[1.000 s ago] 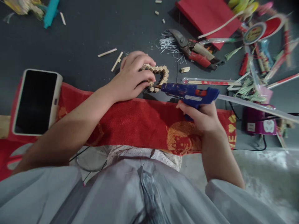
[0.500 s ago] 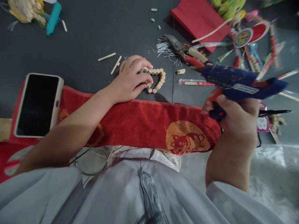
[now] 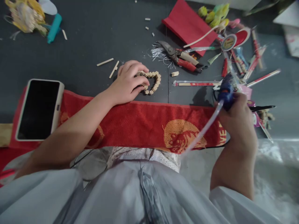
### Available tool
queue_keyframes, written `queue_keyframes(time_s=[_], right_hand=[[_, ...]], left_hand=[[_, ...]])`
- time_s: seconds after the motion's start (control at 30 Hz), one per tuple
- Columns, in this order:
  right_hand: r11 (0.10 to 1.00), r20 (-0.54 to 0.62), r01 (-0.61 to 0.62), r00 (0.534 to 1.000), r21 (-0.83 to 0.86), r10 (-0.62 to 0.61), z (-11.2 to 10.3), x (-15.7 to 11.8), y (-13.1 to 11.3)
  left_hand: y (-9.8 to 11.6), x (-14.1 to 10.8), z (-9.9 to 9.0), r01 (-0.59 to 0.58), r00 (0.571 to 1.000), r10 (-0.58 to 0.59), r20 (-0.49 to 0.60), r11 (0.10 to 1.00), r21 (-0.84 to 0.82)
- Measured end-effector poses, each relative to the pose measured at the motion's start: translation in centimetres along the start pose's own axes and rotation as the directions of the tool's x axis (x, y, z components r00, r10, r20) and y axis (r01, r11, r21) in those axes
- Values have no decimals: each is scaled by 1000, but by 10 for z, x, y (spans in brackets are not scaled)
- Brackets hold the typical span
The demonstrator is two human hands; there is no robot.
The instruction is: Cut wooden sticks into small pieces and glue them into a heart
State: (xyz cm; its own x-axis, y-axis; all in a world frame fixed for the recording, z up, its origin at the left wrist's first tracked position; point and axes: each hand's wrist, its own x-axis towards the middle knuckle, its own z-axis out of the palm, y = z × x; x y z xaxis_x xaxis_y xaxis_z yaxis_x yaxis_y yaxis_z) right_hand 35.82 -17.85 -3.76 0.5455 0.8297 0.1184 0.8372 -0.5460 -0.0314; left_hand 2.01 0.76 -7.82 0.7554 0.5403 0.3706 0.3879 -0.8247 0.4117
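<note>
Nearest the person's lap lies a red towel [image 3: 135, 123] with an orange print, spread along the near edge of the dark counter [image 3: 88, 37]. One phone [image 3: 38, 109] rests face up on the towel's left end, its long side running away from the person.

Above the towel's right end, the right hand [image 3: 235, 119] is closed tight around a blue glue gun [image 3: 225, 91]. The gun's long axis runs from near-left to far-right: a clear glue stick [image 3: 203, 130] trails out of its back toward the person's lap, and the nozzle end points away, though it is blurred and partly hidden by the fingers [image 3: 240, 99].

Just beyond the towel's middle, the left hand [image 3: 127, 82] lies palm down on the counter, its fingers curled over the left half of a heart-shaped ring of small pale beads [image 3: 154, 81], pressing it flat. The heart's point faces the towel.

Farther from the towel, two short wooden sticks [image 3: 109, 64] lie left of that hand, with a few smaller offcuts scattered beyond. One pair of red-handled cutters [image 3: 179, 56] lies past the heart to the right, blades toward a tuft of white strands. One wrapped pair of chopsticks [image 3: 198, 83] lies crosswise between the cutters and the gun. At the far right sit a red folded sheet [image 3: 187, 23] and a jumble of coloured sticks; at the far left, a teal tube [image 3: 54, 28].
</note>
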Motion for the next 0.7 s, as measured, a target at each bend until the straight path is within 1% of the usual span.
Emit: queue_keyframes(time_s=[0.03, 0.1, 0.17, 0.27, 0.33, 0.4, 0.43, 0.47, 0.53, 0.6, 0.7], right_hand=[[1000, 57, -4, 998, 19, 3, 0, -2, -4], [999, 120, 3, 993, 42, -8, -1, -4, -13], [998, 140, 58, 988, 33, -62, -2, -4, -18], [984, 168, 172, 973, -52, -161, -5, -4, -19], [965, 158, 231, 965, -127, -210, -12, -6, -22], [951, 99, 264, 963, -159, -251, -21, -9, -32], [951, 54, 279, 960, -133, -274, -26, -12, -42], [944, 33, 319, 948, -84, -317, -30, -14, -53], [907, 13, 419, 908, 51, -420, -34, -17, -83], [839, -25, 516, 854, 171, -520, -31, -19, -114], [742, -116, 598, 796, 304, -594, -16, -16, -151]], left_hand=[[0, 0, 0, 0, 1000, 0, 0, 1000, 0], [0, 0, -1, 1, 1000, -1, 0, 1000, 1], [0, 0, -1, 5, 1000, -5, 1, 1000, -1], [1, 0, -1, 17, 1000, -17, 6, 1000, -12], [0, 0, -1, 21, 1000, -21, 12, 1000, -15], [0, 0, -1, 17, 1000, -17, 10, 1000, -10], [0, 0, -1, 12, 1000, -12, 4, 1000, -7], [-1, -1, 0, 5, 1000, -5, -5, 1000, -5], [-1, -1, 1, -9, 1000, 9, -26, 1000, -2], [-2, -1, 2, -20, 999, 20, -42, 1000, 1], [-2, -2, 2, -23, 999, 22, -48, 1000, -3]])
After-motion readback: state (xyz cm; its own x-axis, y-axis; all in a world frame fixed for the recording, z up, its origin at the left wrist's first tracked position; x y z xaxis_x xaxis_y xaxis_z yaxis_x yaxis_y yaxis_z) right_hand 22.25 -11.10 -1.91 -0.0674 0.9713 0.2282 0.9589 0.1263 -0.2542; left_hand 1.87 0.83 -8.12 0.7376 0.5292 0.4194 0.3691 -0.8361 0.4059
